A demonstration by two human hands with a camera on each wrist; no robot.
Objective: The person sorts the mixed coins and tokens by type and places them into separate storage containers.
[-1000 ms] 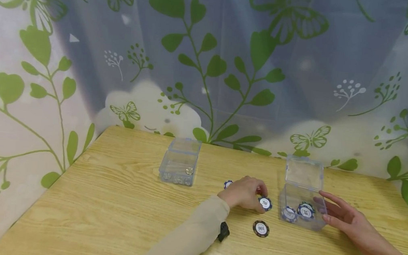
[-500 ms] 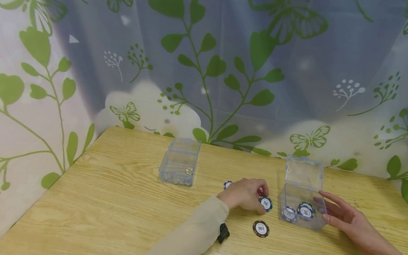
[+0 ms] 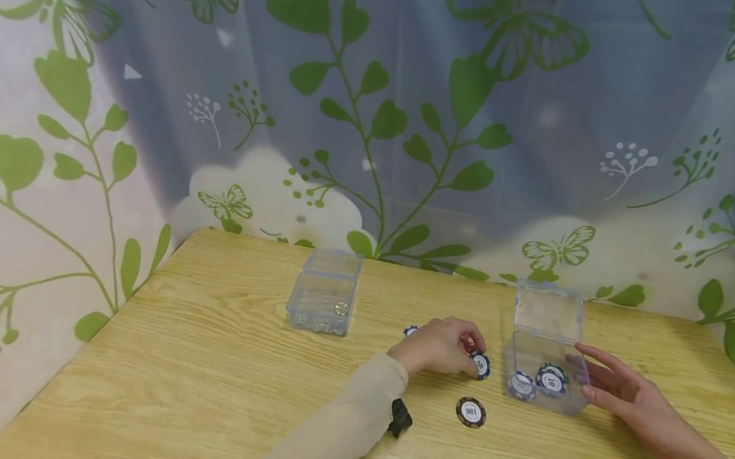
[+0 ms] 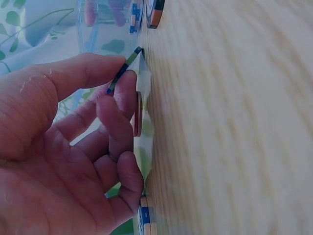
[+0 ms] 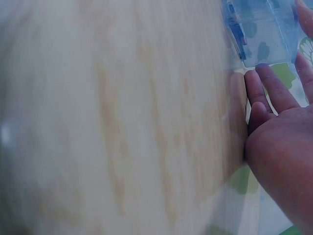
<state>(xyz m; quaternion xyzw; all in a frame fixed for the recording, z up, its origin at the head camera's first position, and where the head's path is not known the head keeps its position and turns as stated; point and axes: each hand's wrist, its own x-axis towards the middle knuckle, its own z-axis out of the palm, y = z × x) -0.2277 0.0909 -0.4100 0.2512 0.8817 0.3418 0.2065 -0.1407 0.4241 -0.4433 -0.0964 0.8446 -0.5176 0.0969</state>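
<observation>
My left hand (image 3: 437, 345) pinches a dark poker chip (image 3: 479, 365) marked 50 between thumb and fingertip. In the left wrist view that chip (image 4: 124, 71) is tilted, one edge near the tabletop. A red chip (image 3: 468, 342) lies beside these fingers, partly hidden. Behind the hand, a blue-and-white chip (image 3: 410, 332) shows only in part. Nearer me is a black chip (image 3: 471, 412) marked 100. At the right, an open clear plastic box (image 3: 547, 347) contains several chips, including a chip (image 3: 552, 380) marked 10. My right hand (image 3: 637, 402) rests its loosely extended fingers against the box's right side.
A second clear box (image 3: 324, 291), lid raised, stands further left with a gold coin-like disc (image 3: 341, 308) and several clear pieces (image 3: 320, 323) in it. Both boxes are on a wooden table (image 3: 198, 360). A patterned curtain (image 3: 400, 152) hangs along the back edge.
The pinched chip has tilted up from nearly flat, and the left hand has shifted slightly, uncovering more of the red chip. The right hand and the boxes stay in place.
</observation>
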